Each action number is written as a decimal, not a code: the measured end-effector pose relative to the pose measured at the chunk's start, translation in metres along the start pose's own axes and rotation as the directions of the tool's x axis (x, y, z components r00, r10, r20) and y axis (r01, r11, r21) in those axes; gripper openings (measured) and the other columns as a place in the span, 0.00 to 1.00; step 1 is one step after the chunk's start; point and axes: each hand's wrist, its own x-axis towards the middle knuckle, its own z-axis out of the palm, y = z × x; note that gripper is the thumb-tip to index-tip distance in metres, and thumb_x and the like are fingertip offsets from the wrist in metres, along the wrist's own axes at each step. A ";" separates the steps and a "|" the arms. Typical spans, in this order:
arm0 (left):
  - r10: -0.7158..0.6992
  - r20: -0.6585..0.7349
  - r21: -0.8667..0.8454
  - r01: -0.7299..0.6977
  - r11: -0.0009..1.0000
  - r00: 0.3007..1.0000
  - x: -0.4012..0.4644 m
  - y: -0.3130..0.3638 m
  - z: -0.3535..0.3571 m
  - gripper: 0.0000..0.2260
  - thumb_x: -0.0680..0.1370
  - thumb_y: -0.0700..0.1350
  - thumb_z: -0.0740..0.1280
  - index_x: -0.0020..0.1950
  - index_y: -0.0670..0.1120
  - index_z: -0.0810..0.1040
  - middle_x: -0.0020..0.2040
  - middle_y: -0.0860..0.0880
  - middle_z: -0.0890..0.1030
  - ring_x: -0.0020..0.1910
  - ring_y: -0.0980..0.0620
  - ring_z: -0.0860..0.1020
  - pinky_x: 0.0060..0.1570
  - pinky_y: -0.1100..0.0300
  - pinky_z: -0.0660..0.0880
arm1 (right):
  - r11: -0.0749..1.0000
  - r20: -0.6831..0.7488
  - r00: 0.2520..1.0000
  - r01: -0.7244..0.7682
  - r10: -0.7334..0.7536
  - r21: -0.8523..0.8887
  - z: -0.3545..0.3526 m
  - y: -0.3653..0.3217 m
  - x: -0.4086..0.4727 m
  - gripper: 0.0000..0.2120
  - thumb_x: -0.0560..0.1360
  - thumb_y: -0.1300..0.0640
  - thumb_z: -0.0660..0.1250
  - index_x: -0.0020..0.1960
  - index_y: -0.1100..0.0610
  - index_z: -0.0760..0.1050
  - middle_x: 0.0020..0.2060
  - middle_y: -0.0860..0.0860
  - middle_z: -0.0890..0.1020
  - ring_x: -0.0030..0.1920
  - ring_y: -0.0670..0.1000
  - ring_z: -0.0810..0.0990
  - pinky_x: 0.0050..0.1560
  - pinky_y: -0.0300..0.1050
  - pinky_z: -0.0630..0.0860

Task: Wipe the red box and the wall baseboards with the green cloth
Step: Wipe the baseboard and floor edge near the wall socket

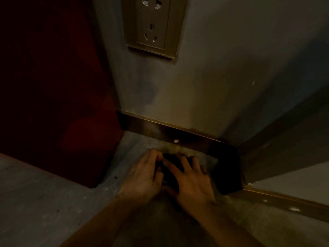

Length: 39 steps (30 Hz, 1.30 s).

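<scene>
The scene is dim. A tall dark red box [53, 90] stands on the floor at the left, against the wall. A brownish baseboard [169, 132] runs along the foot of the wall from the box to a corner at the right. Just in front of it, my left hand [144, 177] and my right hand [192, 182] are together on the floor, both holding a dark bunched cloth [170, 166] between them. The cloth looks almost black in this light and is mostly hidden by my fingers.
A wall socket plate [153, 24] sits above the baseboard. The wall turns at a dark corner piece [226, 168], and a second baseboard [284, 202] runs along the right. The grey concrete floor [44, 202] has small specks of debris.
</scene>
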 end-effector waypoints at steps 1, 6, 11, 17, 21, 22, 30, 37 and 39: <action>0.010 -0.012 0.056 -0.010 0.998 1.000 -0.002 -0.005 0.000 0.14 0.77 0.52 0.60 0.62 0.59 0.65 0.55 0.60 0.70 0.54 0.62 0.70 0.53 0.58 0.70 | 1.000 0.000 1.000 0.004 -0.004 -0.021 0.001 -0.001 0.001 0.33 0.73 0.32 0.59 0.75 0.35 0.53 0.74 0.49 0.61 0.68 0.60 0.61 0.58 0.58 0.73; 0.054 0.048 0.306 -0.067 0.950 0.997 -0.005 -0.026 -0.002 0.36 0.77 0.72 0.49 0.78 0.53 0.55 0.78 0.52 0.59 0.77 0.50 0.54 0.77 0.48 0.51 | 0.999 0.014 1.000 -0.006 0.006 -0.049 -0.002 -0.005 0.008 0.22 0.78 0.40 0.57 0.72 0.37 0.62 0.72 0.50 0.65 0.67 0.59 0.62 0.54 0.54 0.74; 0.013 0.113 0.374 -0.054 0.926 0.993 -0.001 -0.034 0.006 0.54 0.67 0.82 0.50 0.79 0.51 0.36 0.80 0.52 0.37 0.77 0.55 0.31 0.75 0.51 0.32 | 1.000 -0.105 0.994 -0.019 0.019 0.001 -0.013 -0.005 0.007 0.18 0.76 0.48 0.65 0.66 0.43 0.73 0.65 0.50 0.72 0.62 0.56 0.70 0.43 0.48 0.78; -0.059 0.059 0.413 0.029 0.910 0.997 0.006 -0.041 0.022 0.55 0.65 0.83 0.50 0.78 0.50 0.33 0.80 0.49 0.33 0.75 0.52 0.26 0.74 0.50 0.29 | 0.988 -0.157 0.982 0.089 -0.108 -0.123 -0.026 -0.002 0.011 0.26 0.62 0.53 0.80 0.58 0.48 0.79 0.57 0.54 0.75 0.52 0.59 0.76 0.27 0.47 0.76; -0.060 0.048 0.475 0.030 0.880 0.997 0.004 -0.041 0.029 0.54 0.66 0.83 0.44 0.79 0.48 0.35 0.80 0.47 0.35 0.76 0.50 0.28 0.76 0.46 0.34 | 0.946 -0.087 0.972 0.188 -0.218 -0.266 -0.030 -0.008 0.022 0.35 0.52 0.50 0.83 0.58 0.49 0.79 0.60 0.53 0.75 0.54 0.60 0.75 0.36 0.47 0.76; -0.056 0.048 0.479 0.027 0.878 0.997 0.004 -0.042 0.029 0.54 0.66 0.83 0.42 0.79 0.48 0.36 0.80 0.47 0.35 0.76 0.49 0.29 0.76 0.46 0.35 | 0.932 -0.072 0.965 0.222 -0.252 -0.286 -0.030 -0.010 0.026 0.36 0.51 0.50 0.83 0.58 0.50 0.79 0.60 0.53 0.76 0.54 0.61 0.76 0.40 0.49 0.78; -0.066 0.062 0.506 0.026 0.862 0.996 0.003 -0.039 0.029 0.55 0.66 0.83 0.41 0.79 0.44 0.37 0.80 0.45 0.35 0.77 0.48 0.29 0.77 0.43 0.41 | 0.838 0.071 0.948 0.307 -0.309 -0.452 -0.025 -0.025 0.058 0.35 0.64 0.51 0.77 0.69 0.56 0.71 0.65 0.52 0.73 0.64 0.63 0.71 0.55 0.60 0.76; -0.013 0.058 0.494 -0.017 0.869 0.998 0.004 -0.043 0.029 0.52 0.70 0.80 0.48 0.80 0.44 0.40 0.81 0.44 0.40 0.79 0.46 0.35 0.76 0.44 0.41 | 0.763 0.013 0.915 0.343 -0.402 -0.547 -0.025 -0.012 0.074 0.23 0.74 0.61 0.52 0.62 0.56 0.78 0.61 0.50 0.77 0.64 0.61 0.73 0.53 0.56 0.75; -0.015 0.062 0.501 -0.019 0.865 0.998 0.004 -0.045 0.029 0.52 0.70 0.80 0.47 0.79 0.45 0.37 0.81 0.45 0.38 0.78 0.47 0.33 0.76 0.44 0.39 | 0.721 -0.001 0.900 0.349 -0.437 -0.599 -0.021 -0.006 0.074 0.20 0.75 0.60 0.54 0.59 0.55 0.80 0.59 0.50 0.78 0.62 0.61 0.74 0.51 0.55 0.76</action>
